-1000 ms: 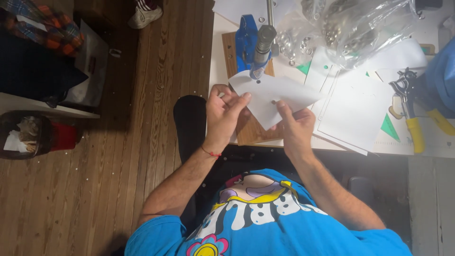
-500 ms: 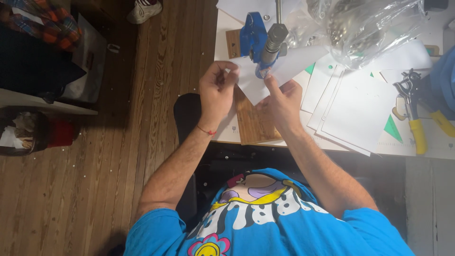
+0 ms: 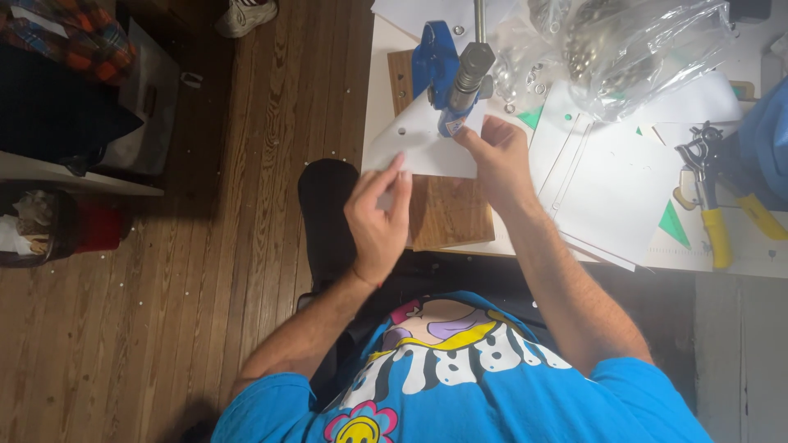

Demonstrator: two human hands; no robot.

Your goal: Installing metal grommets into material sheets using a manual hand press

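Observation:
A white paper triangle (image 3: 414, 139) with a punched hole near one corner lies under the head of a blue hand press (image 3: 447, 70) on a wooden board (image 3: 447, 209). My right hand (image 3: 497, 160) pinches the paper's right edge next to the press. My left hand (image 3: 377, 217) has drawn back to the near corner of the paper, its fingertips just touching the edge; whether it grips the paper is unclear.
White sheets and green triangles (image 3: 673, 226) cover the table to the right. A clear plastic bag of metal rings (image 3: 632, 45) lies behind them. Yellow-handled pliers (image 3: 714, 217) rest at the right. On the left is wooden floor (image 3: 246, 246) with bags and a shoe.
The paper has gone from being held up in both hands to lying under the press head. My left hand has dropped back toward me, and my right hand moved up to the press.

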